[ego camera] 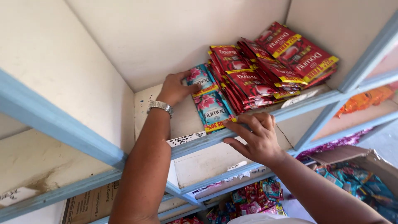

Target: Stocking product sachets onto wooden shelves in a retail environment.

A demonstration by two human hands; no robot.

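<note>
the left forearm, with a metal wristwatch [160, 106], rises closest to the lens, its left hand [174, 89] reaching deep into the shelf [232, 135] to press fingertips on the blue sachets [209, 103], seemingly squaring them beside the red sachets [265, 70]. the right hand [255, 139] rests loosely curled, fingers touching the stack's front edge, gripping nothing.
</note>
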